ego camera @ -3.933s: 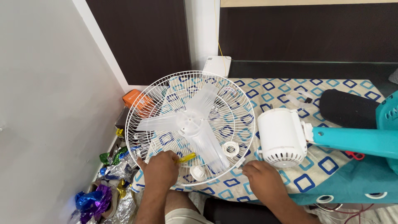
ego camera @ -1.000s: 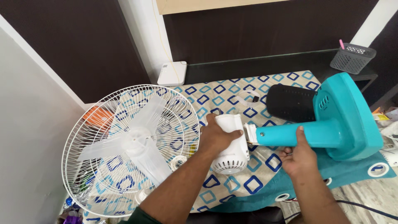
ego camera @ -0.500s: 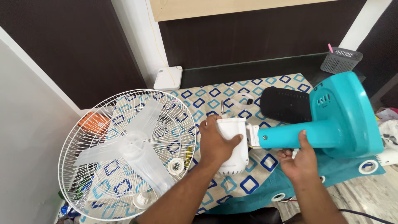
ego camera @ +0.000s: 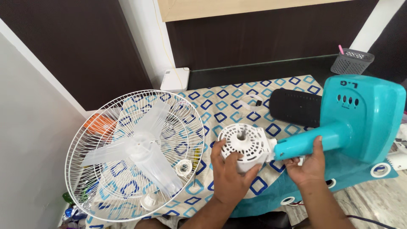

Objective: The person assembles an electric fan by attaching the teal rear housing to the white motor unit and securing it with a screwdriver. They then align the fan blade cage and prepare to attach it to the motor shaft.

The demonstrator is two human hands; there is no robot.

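My left hand grips the underside of a white fan motor housing, whose round vented face with a centre shaft now points up towards me. My right hand wraps the turquoise stand neck just behind the housing. The neck runs right into the big turquoise fan base, which is tipped up off the bed. To the left lies a white wire fan guard with a clear three-blade propeller resting in it.
Two small white plastic rings and a cap lie on the guard. A black oval panel rests on the blue-square patterned sheet. A white box and a grey mesh basket stand behind; foil wrappers litter the floor at the left.
Both hands left the guard and took hold of the fan body. In the last half second the motor housing tilted upward to face me, and the turquoise base swung up.
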